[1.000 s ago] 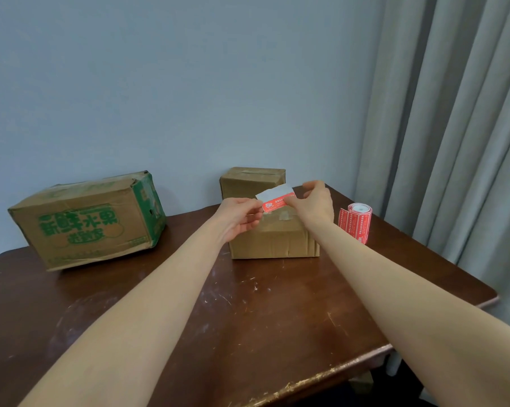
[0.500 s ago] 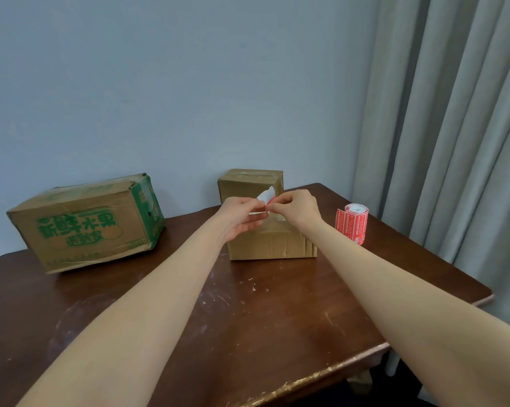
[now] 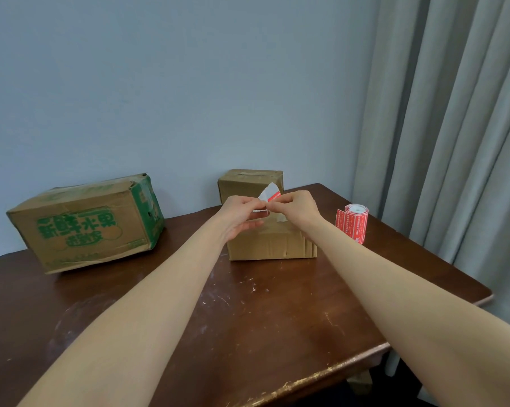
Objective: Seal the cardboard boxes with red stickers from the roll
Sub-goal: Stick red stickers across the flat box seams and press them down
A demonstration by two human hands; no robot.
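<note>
A single red sticker (image 3: 274, 196) is being held in the air between the two hands, with its white backing (image 3: 267, 190) curling up and away from it. The left hand (image 3: 242, 214) is pinching one end and the right hand (image 3: 295, 208) is pinching the other; which hand has the sticker and which the backing is too small to tell. The peeling is taking place just above the small box (image 3: 272, 245), which is sitting toward the far edge of the bench (image 3: 247, 324), right of its middle.

No red sticker is showing on any box face in view, so the sealing itself appears not yet begun: the work is looking like it is at the first peel, with pressing the sticker over the flaps of this box to follow. A second small box (image 3: 249, 182) is standing right behind it at the far edge, and a large box (image 3: 83, 227) with green print is lying near the far left corner; both seem to be waiting their turn. The roll (image 3: 354, 223) is standing near the right edge, apart from the boxes, a strip hanging loose from it.
</note>
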